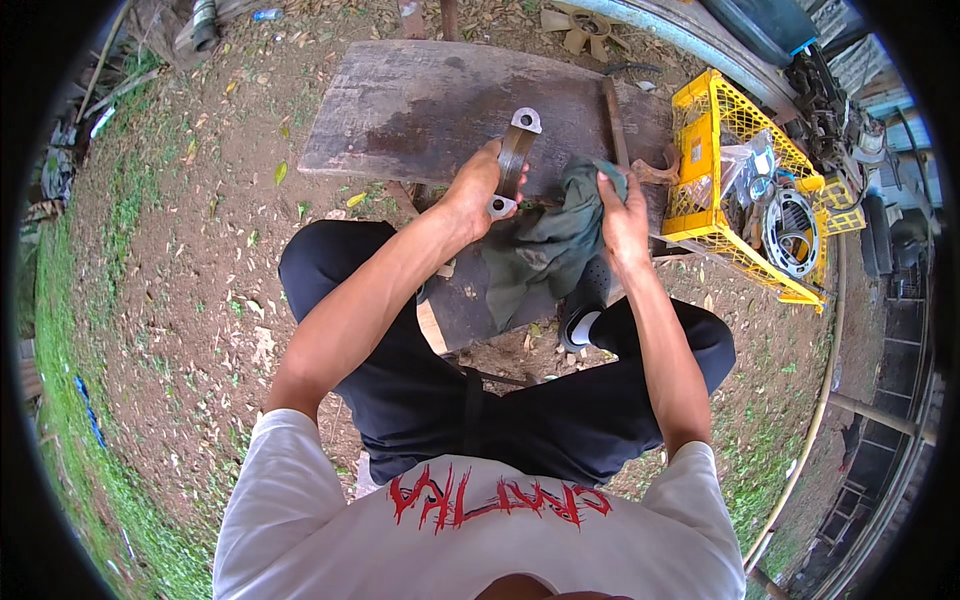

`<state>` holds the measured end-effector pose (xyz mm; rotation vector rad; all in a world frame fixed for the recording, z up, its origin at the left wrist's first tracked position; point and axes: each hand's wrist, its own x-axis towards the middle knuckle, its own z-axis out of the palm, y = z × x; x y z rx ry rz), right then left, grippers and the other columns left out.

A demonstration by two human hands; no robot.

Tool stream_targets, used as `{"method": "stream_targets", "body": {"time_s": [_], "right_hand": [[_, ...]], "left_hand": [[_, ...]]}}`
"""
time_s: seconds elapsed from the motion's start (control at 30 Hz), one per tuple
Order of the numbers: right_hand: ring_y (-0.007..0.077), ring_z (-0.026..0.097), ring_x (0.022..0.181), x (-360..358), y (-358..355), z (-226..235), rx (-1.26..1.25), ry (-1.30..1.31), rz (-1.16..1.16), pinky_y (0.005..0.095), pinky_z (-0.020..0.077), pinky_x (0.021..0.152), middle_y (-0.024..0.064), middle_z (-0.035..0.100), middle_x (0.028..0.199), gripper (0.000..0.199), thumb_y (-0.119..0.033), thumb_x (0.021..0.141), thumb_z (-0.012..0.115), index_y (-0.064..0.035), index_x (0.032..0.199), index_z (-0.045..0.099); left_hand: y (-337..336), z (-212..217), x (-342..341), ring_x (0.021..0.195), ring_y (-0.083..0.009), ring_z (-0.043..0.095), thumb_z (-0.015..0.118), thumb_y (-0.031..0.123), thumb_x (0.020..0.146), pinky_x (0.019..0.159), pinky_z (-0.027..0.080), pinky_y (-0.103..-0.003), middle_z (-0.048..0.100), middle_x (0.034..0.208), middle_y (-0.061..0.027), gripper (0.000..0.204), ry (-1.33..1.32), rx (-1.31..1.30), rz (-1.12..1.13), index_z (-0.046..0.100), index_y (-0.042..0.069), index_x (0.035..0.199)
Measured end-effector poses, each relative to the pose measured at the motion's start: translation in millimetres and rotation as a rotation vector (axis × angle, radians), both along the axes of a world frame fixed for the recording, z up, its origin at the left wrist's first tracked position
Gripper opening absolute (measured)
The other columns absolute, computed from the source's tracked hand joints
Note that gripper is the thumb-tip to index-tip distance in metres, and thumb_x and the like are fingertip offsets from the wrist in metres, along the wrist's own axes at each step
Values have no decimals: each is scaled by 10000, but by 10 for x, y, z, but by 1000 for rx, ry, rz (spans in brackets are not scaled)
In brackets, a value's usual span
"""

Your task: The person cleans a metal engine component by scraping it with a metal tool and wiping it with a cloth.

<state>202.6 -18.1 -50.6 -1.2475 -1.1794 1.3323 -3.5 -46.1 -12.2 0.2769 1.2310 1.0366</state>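
My left hand (478, 190) is closed around a metal bearing cap (514, 158), a half-round piece with a brownish inner curve. Each of its pale ends has a bolt hole. Gathered in my right hand (625, 215) is a dark green rag (560, 235), its lower part hanging down between my knees. Rag and bearing cap are a little apart, both held over the near edge of a weathered wooden table (400, 100). Folds of cloth hide part of my right fingers.
A yellow plastic crate (705, 150) at the right holds plastic bags and round metal parts. Beside it lies a brown forked piece (655, 170) on the wood. A fan wheel (582, 30) rests on the ground beyond the table. My legs are spread below my hands.
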Motion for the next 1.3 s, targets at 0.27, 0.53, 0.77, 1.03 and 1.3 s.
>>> {"method": "stream_targets", "body": {"time_s": [0.27,0.53,0.77,1.03,1.3], "right_hand": [[173,579,1066,-242,-259,343,715,-151,-114,310,443,954,98,625,1100,320,104,849,537,-19,1142,581],[282,530,932,-346,-379,507,886,-1091,250,413,438,796,103,535,1049,677,38,623,662,-181,1263,642],[313,626,754,-245,-488,366,691,-999,315,424,539,650,119,552,1008,583,-5,704,673,-177,1259,627],[245,647,691,-231,-167,317,1019,-1074,118,368,533,542,65,569,796,437,-107,607,747,-77,1020,609],[295,642,769,-294,-166,484,948,-738,41,377,541,654,100,603,877,472,19,714,686,-108,1167,650]], "left_hand": [[35,-150,198,619,-142,557,444,367,1020,542,468,-293,617,822,-23,291,-78,35,-63,588,114,1039],[-37,-271,384,933,-165,659,485,289,1002,789,547,-325,654,1049,-27,220,-330,111,-14,597,122,1092],[-99,-207,362,849,-147,660,468,221,1007,670,544,-292,670,986,-34,188,-310,105,-5,610,111,1062],[5,-205,400,695,-102,607,418,212,1020,539,493,-261,640,872,3,200,-171,138,15,581,101,1050],[78,-39,339,814,-126,625,472,256,1005,663,530,-291,647,958,-8,208,-200,216,51,577,102,1096]]}}
